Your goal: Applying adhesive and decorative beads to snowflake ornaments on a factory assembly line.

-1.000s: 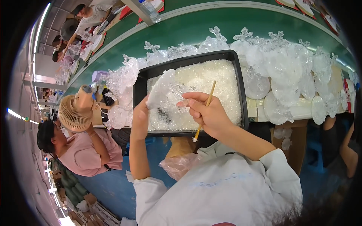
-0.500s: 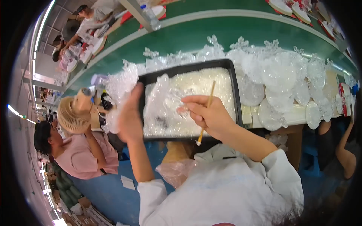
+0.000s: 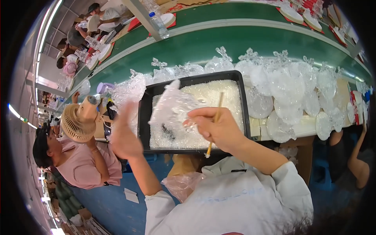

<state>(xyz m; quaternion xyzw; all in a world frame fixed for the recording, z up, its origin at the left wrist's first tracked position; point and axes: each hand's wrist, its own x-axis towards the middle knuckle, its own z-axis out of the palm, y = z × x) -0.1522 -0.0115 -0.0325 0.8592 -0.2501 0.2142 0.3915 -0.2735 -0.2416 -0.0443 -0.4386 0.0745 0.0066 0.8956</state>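
My right hand (image 3: 219, 127) is over the black tray (image 3: 144, 117), fingers pinched on a clear plastic piece (image 3: 172, 107) held above the tray's left half; a thin wooden stick (image 3: 214, 125) is gripped in the same hand, pointing far to near. My left hand (image 3: 123, 135) is raised at the tray's left edge, blurred, fingers spread wide and holding nothing. The tray sits on the counter (image 3: 219, 43) and is filled with white granules (image 3: 219, 94). Clear plastic ornaments (image 3: 290, 94) lie piled to the right of the tray and along its far side. Left of the tray stands a small tan fan (image 3: 76, 123). A person in a pink top (image 3: 84, 168) sits at the near left.
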